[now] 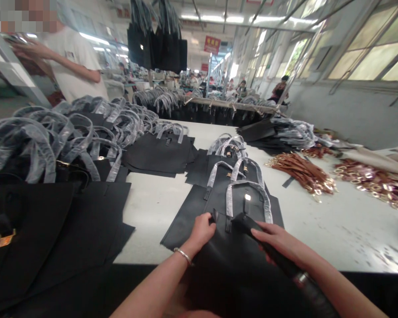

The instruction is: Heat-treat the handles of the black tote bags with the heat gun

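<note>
At the lower centre of the frame, a black bag panel (219,251) was found laid over the near edge of the white table (152,203), a film-wrapped handle (229,201) extending up the frame from it. A long black tool (285,264) was gripped by the right hand (280,240), its tip set just beside the handle's left base; its kind could not be determined. A small dark flap (215,215) was pinched between thumb and fingers by the left hand (202,229), near the same base. The step in hand was judged to be work about the handle's base; for the next move, the flap would need to be steadied and the tip kept clear of the wrapping. Beyond, a gold-coloured clasp (247,197) was noted at centre. Brown straps (301,170) were bunched at right. Finished-looking bags (155,46) were hung at upper centre, and a person in white (76,66) was observed at upper left.
</note>
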`<state>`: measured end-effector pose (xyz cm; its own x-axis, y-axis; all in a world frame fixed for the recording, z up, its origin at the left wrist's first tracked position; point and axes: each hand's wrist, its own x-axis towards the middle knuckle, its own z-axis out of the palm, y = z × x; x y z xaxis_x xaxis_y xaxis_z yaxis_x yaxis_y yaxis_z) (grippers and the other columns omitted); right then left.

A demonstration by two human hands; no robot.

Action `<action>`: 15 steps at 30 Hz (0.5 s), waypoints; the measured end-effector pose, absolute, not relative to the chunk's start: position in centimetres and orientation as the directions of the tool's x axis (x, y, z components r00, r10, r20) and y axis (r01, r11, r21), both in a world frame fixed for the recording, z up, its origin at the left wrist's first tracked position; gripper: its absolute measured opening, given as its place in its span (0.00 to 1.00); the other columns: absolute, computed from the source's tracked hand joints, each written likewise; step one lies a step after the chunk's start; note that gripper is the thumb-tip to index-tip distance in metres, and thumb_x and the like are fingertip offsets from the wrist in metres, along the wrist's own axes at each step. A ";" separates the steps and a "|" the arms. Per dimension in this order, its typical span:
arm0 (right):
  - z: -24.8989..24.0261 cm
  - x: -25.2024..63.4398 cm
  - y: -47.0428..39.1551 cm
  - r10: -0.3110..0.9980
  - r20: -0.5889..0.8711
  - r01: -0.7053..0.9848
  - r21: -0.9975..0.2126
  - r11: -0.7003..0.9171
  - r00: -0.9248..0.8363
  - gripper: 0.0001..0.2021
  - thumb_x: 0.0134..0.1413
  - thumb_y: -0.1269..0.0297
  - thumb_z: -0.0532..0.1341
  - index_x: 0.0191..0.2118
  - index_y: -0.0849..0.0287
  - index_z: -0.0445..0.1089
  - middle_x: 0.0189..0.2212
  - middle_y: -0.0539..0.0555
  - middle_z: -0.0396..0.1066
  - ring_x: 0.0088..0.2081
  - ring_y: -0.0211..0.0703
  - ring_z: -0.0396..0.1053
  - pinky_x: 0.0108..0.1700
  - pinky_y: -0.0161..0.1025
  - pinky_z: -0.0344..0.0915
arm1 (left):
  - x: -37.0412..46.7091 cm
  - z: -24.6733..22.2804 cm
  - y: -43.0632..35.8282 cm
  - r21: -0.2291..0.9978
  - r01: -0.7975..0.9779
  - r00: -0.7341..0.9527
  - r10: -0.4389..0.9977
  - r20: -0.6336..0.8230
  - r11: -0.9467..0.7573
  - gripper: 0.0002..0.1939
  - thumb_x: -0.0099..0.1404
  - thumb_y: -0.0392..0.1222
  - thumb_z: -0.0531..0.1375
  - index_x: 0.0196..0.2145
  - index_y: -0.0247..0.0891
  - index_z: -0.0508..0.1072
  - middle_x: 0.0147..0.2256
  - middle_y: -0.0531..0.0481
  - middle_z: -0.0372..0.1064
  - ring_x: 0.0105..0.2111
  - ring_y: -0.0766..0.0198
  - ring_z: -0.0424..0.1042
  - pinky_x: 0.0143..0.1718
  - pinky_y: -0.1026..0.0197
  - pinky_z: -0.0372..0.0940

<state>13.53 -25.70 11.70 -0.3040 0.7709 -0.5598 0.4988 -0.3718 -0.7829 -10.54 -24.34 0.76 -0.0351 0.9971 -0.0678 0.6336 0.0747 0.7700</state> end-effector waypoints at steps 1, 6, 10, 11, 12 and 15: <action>11.6 13.2 -26.0 0.743 -0.577 0.495 -0.781 -0.382 -0.338 0.23 0.56 0.49 0.59 0.54 0.56 0.65 0.21 0.46 0.66 0.17 0.38 0.68 0.17 0.32 0.63 | -10.5 0.8 -24.4 0.778 0.624 -0.033 0.997 -0.072 0.076 0.04 0.54 0.32 0.59 0.29 0.37 0.72 0.31 0.47 0.72 0.36 0.58 0.71 0.39 0.62 0.60; 10.5 10.5 -25.0 0.821 -0.481 0.476 -0.825 -0.304 -0.309 0.21 0.55 0.52 0.60 0.51 0.56 0.68 0.19 0.46 0.66 0.16 0.38 0.67 0.16 0.32 0.62 | -10.5 1.4 -24.6 0.841 0.530 -0.040 0.994 -0.104 0.109 0.04 0.53 0.31 0.60 0.29 0.35 0.73 0.31 0.47 0.73 0.37 0.57 0.71 0.40 0.60 0.61; 11.6 11.6 -24.0 0.915 -0.356 0.423 -0.871 -0.251 -0.190 0.25 0.56 0.52 0.58 0.58 0.53 0.59 0.21 0.44 0.65 0.18 0.37 0.67 0.19 0.32 0.65 | -11.9 3.3 -24.3 0.910 0.384 0.006 0.985 -0.172 0.157 0.07 0.56 0.35 0.60 0.33 0.32 0.74 0.29 0.47 0.74 0.30 0.59 0.73 0.33 0.61 0.65; 12.1 12.4 -24.2 0.928 -0.335 0.401 -0.882 -0.249 -0.161 0.26 0.56 0.52 0.58 0.59 0.53 0.58 0.22 0.44 0.65 0.18 0.38 0.68 0.20 0.33 0.65 | -12.6 4.3 -24.1 0.937 0.310 0.027 0.983 -0.180 0.163 0.09 0.57 0.38 0.60 0.35 0.31 0.74 0.30 0.47 0.75 0.29 0.60 0.73 0.32 0.61 0.66; 12.7 13.4 -24.6 0.938 -0.321 0.379 -0.890 -0.252 -0.130 0.27 0.56 0.52 0.59 0.59 0.54 0.57 0.22 0.45 0.65 0.18 0.38 0.68 0.20 0.33 0.66 | -13.3 5.6 -23.9 0.960 0.227 0.051 0.982 -0.181 0.165 0.12 0.57 0.40 0.60 0.38 0.31 0.74 0.31 0.46 0.75 0.30 0.60 0.74 0.32 0.61 0.67; 14.1 16.3 -26.3 0.948 -0.313 0.321 -0.904 -0.281 -0.050 0.26 0.54 0.52 0.60 0.56 0.56 0.60 0.21 0.45 0.65 0.19 0.39 0.68 0.20 0.34 0.66 | -15.9 11.4 -23.2 0.982 -0.078 0.107 0.981 -0.161 0.170 0.19 0.54 0.45 0.65 0.41 0.30 0.73 0.31 0.46 0.75 0.28 0.61 0.74 0.33 0.60 0.68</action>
<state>16.28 -26.34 14.10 -0.0500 0.9485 -0.3128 0.3214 -0.2813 -0.9042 -15.93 -23.16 11.42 0.1074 0.9811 -0.1612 -0.0778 0.1699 0.9824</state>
